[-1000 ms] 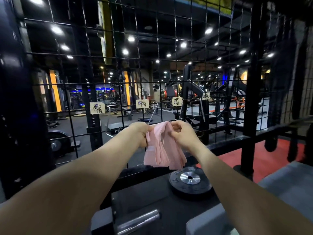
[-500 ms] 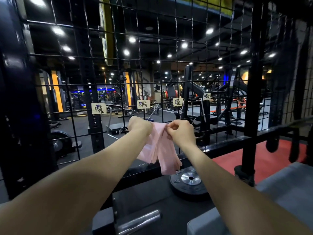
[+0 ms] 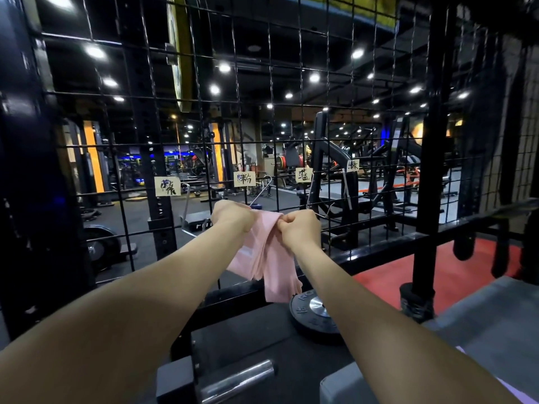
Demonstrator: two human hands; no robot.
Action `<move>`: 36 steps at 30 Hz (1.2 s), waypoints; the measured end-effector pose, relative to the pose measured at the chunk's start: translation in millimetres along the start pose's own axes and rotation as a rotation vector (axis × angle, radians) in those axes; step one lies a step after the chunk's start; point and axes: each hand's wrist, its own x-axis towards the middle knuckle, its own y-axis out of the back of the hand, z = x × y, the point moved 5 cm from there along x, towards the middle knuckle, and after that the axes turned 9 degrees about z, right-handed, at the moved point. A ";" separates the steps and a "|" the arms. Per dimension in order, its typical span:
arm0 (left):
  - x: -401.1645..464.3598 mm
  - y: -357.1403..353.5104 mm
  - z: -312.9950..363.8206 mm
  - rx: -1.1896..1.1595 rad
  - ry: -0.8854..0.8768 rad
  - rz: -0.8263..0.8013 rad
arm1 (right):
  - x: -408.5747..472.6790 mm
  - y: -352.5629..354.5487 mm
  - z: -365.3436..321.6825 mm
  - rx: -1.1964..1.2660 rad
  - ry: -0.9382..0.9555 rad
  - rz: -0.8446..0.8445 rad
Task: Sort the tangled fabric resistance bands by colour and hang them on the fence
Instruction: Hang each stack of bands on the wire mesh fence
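Observation:
A bundle of pink fabric resistance bands (image 3: 269,258) hangs from both my hands in front of the black wire fence (image 3: 291,118). My left hand (image 3: 233,215) grips the bundle's upper left end. My right hand (image 3: 300,230) pinches its upper right edge. A metal hook (image 3: 261,191) hangs on the fence just above my left hand, under a paper label (image 3: 244,179). Three more paper labels, the left label (image 3: 167,186), the third label (image 3: 304,174) and the far label (image 3: 353,165), are fixed along the same wire.
A black weight plate (image 3: 313,312) lies on the dark bench top below the bands. A chrome bar end (image 3: 239,380) sticks out near the bottom. A thick black post (image 3: 427,170) stands at right, with a grey pad (image 3: 495,325) below it.
Both hands have lifted the pink bands up and slightly left, closer to the fence and the hook. The bundle now hangs longer below my hands.

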 end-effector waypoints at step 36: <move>5.9 -2.2 19.7 0.191 -0.347 0.117 | 1.0 24.4 -26.0 -0.065 0.147 -0.097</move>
